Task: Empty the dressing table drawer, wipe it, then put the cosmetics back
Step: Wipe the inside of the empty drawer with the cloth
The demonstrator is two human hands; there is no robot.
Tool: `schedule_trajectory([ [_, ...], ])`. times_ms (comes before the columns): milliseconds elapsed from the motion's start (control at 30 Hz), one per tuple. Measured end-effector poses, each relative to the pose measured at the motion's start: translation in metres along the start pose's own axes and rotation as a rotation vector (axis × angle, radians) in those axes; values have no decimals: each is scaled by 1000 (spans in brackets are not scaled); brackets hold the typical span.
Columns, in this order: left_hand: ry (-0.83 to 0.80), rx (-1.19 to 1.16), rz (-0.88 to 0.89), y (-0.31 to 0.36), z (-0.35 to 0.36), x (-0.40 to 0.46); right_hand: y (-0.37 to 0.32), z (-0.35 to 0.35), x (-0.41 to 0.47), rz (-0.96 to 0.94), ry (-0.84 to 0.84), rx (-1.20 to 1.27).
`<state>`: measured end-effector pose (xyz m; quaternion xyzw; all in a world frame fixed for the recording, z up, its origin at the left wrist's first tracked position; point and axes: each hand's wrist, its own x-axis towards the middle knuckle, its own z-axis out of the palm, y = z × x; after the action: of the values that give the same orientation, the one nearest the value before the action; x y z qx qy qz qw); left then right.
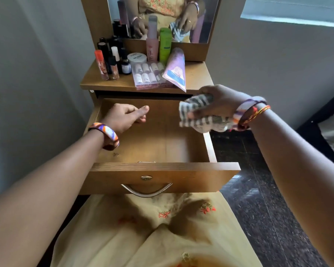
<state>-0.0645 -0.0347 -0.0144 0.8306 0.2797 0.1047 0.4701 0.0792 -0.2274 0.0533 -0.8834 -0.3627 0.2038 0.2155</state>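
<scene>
Both steps left are wiping and refilling: the drawer (158, 143) stands open and bare, cosmetics (143, 64) on the tabletop (197, 74), right hand (218, 105) clutching a striped cloth (199, 114), left hand (125, 116) loosely curled, empty, so the cloth should go down next.

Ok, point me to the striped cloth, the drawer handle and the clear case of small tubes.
striped cloth (198, 114): head view, on the bunched fabric below the right hand.
drawer handle (147, 191): head view, middle of the curved metal bar.
clear case of small tubes (148, 75): head view, on its lid.
</scene>
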Motion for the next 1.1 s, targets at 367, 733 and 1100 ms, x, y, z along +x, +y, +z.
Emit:
schedule_trajectory([
  [367,-86,-614,-121,-11,-7,1,-29,77,27,190,-285,946],
  [733,-262,-224,133,-8,-22,5,-39,86,32,-199,37,365],
  [1100,-16,-611,73,-4,-23,6,-29,63,31,-207,-486,1024],
])
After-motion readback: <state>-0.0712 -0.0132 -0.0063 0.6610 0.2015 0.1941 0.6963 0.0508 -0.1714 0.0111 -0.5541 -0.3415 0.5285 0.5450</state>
